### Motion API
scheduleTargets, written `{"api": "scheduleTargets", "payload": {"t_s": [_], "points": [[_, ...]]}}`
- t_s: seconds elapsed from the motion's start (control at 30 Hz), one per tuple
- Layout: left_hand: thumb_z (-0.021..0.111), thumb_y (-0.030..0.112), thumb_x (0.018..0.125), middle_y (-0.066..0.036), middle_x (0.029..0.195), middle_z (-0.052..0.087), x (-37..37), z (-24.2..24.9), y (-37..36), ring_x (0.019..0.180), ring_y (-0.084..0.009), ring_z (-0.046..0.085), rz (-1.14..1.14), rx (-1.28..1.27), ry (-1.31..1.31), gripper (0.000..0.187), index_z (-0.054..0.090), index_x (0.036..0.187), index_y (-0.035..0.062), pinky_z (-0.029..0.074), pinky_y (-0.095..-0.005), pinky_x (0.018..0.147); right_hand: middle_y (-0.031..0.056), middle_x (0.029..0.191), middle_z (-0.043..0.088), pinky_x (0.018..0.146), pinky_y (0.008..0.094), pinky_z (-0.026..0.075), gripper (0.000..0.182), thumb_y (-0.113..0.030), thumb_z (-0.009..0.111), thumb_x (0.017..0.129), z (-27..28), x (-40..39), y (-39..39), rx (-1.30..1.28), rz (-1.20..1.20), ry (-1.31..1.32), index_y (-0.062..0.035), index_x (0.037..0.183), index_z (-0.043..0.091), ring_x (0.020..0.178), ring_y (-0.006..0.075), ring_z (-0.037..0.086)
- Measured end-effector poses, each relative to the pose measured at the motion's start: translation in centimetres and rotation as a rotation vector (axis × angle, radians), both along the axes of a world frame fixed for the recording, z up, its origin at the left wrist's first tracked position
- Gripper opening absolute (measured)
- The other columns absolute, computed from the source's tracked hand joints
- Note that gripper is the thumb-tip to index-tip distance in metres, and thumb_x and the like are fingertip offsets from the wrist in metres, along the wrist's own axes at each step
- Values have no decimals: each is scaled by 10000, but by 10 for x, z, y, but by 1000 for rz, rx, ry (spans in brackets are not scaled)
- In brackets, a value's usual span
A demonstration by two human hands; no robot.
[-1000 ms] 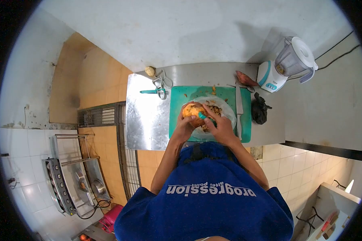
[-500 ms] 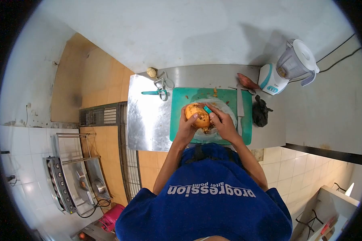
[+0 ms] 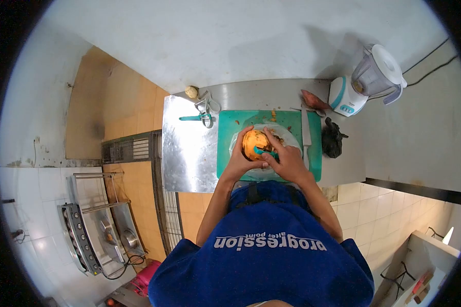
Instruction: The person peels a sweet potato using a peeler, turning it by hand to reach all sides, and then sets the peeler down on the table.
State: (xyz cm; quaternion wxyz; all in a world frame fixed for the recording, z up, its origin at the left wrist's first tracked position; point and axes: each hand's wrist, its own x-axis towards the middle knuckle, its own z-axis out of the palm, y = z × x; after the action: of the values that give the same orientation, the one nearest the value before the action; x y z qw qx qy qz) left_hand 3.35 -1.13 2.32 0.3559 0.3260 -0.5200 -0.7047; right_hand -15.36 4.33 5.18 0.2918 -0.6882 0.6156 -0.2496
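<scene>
My left hand [image 3: 236, 162] is closed round a partly peeled sweet potato [image 3: 251, 144], orange with some darker patches. In my right hand [image 3: 288, 161] is a peeler with a teal handle [image 3: 263, 151], pressed against the orange flesh on the side nearest me. Both hands are above a translucent plastic bag or sheet [image 3: 295, 140], where dark and orange peelings [image 3: 277, 138] lie partly hidden by my right hand. Under it is a green cutting board [image 3: 225, 148]. A knife [image 3: 306, 129] lies along the board's right side.
Left of the board are a teal-handled metal tool [image 3: 193, 118] and a small pale root or tuber [image 3: 191, 92]. Toward the back right lie a reddish tuber [image 3: 315, 101] and a black plastic bag [image 3: 332, 139], beside a white blender [image 3: 348, 97]. A wall closes off the steel table's [image 3: 189, 153] far side.
The peeler has moved toward me across the sweet potato, its teal part now lower on the near side. My left fingers have shifted over the top of the tuber.
</scene>
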Motion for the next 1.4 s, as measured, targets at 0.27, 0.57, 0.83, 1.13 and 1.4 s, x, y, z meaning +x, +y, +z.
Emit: {"api": "scheduleTargets", "payload": {"t_s": [0.27, 0.57, 0.83, 1.13, 1.4], "points": [[940, 23, 619, -127, 1297, 570, -6, 2, -4, 1180, -221, 597, -2, 139, 0, 1033, 374, 1481, 78, 551, -348, 975, 289, 1183, 668, 851, 543, 527, 671, -521, 572, 960, -1, -4, -3, 90, -53, 54, -182, 1519, 419, 962, 472, 673], [926, -9, 593, -109, 1294, 560, -6, -4, -5, 1196, -246, 587, -11, 105, 26, 1063, 365, 1487, 121, 558, -365, 981, 319, 1230, 635, 903, 569, 503, 835, -503, 612, 936, 1, -3, 3, 161, 0, 18, -158, 1593, 228, 1059, 494, 642], [958, 61, 607, -115, 1296, 562, -8, 3, -11, 1192, -219, 583, -15, 75, 10, 1003, 393, 1436, 78, 539, -348, 986, 294, 1237, 643, 891, 561, 511, 788, -490, 603, 943, -5, 0, 3, 12, -39, 35, -185, 1588, 267, 1028, 490, 649], [931, 36, 641, -108, 1270, 555, -12, 6, -6, 1180, -217, 580, 13, 288, 104, 951, 392, 1423, 80, 522, -344, 1004, 272, 1204, 663, 862, 541, 526, 748, -512, 578, 953, -3, -11, -3, 46, 0, 23, -191, 1575, 315, 1009, 470, 658], [941, 40, 624, -91, 1234, 576, -10, 9, -8, 1162, -211, 589, 44, 148, 70, 969, 385, 1416, 94, 527, -337, 991, 321, 1247, 624, 905, 558, 504, 795, -542, 568, 942, -3, -3, 2, 68, -7, -15, -202, 1593, 262, 1095, 489, 627]]}}
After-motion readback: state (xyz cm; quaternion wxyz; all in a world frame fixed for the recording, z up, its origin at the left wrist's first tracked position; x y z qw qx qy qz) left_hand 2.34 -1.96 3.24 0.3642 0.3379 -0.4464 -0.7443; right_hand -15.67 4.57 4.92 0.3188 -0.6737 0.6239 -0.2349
